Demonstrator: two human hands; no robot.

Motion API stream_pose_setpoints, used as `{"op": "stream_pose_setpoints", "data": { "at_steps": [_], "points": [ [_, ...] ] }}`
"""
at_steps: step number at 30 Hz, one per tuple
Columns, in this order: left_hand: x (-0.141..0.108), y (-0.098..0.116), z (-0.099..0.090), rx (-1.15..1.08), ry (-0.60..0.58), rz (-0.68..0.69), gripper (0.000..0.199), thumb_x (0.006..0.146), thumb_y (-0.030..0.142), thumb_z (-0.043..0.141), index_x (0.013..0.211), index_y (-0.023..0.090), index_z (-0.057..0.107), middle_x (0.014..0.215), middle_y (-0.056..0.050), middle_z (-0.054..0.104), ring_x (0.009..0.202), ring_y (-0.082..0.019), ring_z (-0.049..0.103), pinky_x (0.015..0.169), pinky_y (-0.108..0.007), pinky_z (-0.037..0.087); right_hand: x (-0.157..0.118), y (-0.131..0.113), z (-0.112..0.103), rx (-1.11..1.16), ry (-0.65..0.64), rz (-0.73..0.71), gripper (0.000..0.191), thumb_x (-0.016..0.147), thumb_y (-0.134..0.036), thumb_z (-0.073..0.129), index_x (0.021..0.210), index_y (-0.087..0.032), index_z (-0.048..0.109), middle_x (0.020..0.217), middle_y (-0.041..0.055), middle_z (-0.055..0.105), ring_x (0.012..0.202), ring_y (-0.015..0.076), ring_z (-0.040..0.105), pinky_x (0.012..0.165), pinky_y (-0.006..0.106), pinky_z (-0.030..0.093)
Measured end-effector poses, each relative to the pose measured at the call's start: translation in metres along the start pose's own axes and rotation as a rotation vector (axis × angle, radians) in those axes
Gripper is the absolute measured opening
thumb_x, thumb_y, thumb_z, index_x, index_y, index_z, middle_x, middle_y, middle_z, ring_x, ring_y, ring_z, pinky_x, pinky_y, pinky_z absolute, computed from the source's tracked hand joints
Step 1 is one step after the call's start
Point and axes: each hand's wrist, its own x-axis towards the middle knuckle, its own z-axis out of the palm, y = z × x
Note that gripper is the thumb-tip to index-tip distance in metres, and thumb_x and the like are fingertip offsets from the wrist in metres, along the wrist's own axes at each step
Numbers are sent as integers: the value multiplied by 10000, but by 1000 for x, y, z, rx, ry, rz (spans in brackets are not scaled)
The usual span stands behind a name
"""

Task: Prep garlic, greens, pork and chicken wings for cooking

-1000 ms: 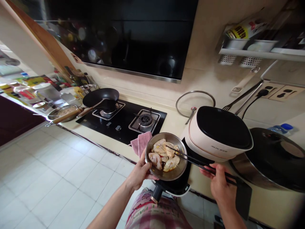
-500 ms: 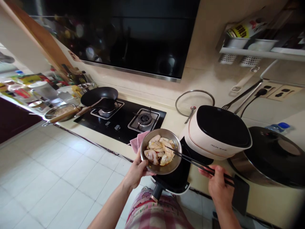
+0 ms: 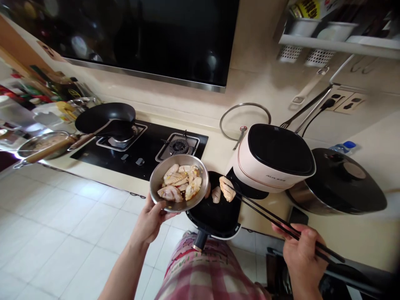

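Observation:
My left hand [image 3: 152, 221] grips the rim of a round metal bowl [image 3: 204, 183] of marinated chicken wings [image 3: 179, 179], tilted a little toward me. With my right hand [image 3: 303, 248] I hold black chopsticks [image 3: 275, 223], their tips pinching one scored chicken wing [image 3: 227, 188]. That wing hangs over the black air fryer basket [image 3: 215, 218], whose handle [image 3: 200, 240] points toward me. Inside the basket, at least one small piece of chicken [image 3: 216, 194] lies near the back, and the bowl partly covers another.
A white air fryer [image 3: 271, 166] stands behind the basket, with a large lidded pot [image 3: 340, 183] on its right. A gas stove [image 3: 143, 146] with a black wok [image 3: 106, 121] lies to the left. Against the wall leans a glass lid [image 3: 245, 121].
The bowl has moved left, uncovering the basket below. My right hand has lifted one wing from the bowl with the chopsticks and carried it over the basket. The view has shifted too.

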Motion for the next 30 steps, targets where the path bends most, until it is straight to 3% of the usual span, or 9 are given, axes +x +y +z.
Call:
{"op": "stream_pose_setpoints", "data": {
  "at_steps": [6, 10, 16, 20, 23, 27, 30],
  "points": [
    [1, 0, -16, -6, 37, 41, 668, 702, 113, 643, 1298, 352, 461, 1183, -8, 599, 756, -148, 684, 613, -297, 631, -16, 43, 0, -356, -140, 13, 344, 862, -510, 564, 804, -176, 624, 732, 91, 719, 564, 216, 695, 543, 309, 591],
    [-2, -1, -18, -4, 49, 30, 676, 683, 127, 656, 1294, 348, 467, 1186, -10, 591, 750, -146, 679, 599, -284, 626, -25, 58, 16, -558, -257, -136, 342, 919, -454, 479, 808, -181, 651, 760, 82, 729, 640, 194, 709, 621, 280, 586],
    [-4, -3, -17, -15, 23, -4, 713, 645, 156, 687, 1292, 347, 455, 1192, -7, 584, 668, -129, 657, 601, -340, 635, -25, 48, 24, -720, -324, -454, 301, 949, -347, 463, 767, -188, 643, 696, 45, 718, 600, 160, 690, 579, 231, 545],
    [-4, -3, -15, -7, 9, -9, 701, 651, 162, 694, 1285, 347, 458, 1199, -4, 582, 684, -137, 666, 613, -342, 637, -18, 31, 22, -729, -363, -537, 243, 951, -282, 468, 797, -190, 632, 677, 33, 708, 577, 149, 684, 547, 214, 536],
    [-3, -3, -13, -8, 2, -17, 698, 655, 158, 693, 1287, 344, 459, 1179, 1, 592, 671, -132, 665, 615, -341, 638, -6, 23, 32, -696, -422, -628, 163, 937, -234, 497, 857, -196, 634, 723, 32, 712, 629, 150, 691, 588, 222, 542],
    [-4, -3, -12, -7, 8, -20, 681, 657, 154, 694, 1278, 321, 470, 1151, -7, 618, 677, -137, 669, 610, -331, 636, 11, 28, 57, -609, -621, -676, 105, 925, -241, 539, 889, -210, 632, 774, 25, 702, 703, 154, 681, 670, 251, 547],
    [-5, -3, -12, -4, -2, -24, 691, 667, 158, 692, 1295, 324, 455, 1067, -1, 651, 679, -142, 674, 605, -310, 631, 17, 36, 62, -611, -681, -647, 114, 931, -238, 525, 869, -223, 620, 756, 11, 683, 692, 148, 665, 657, 254, 537]
  ]
}}
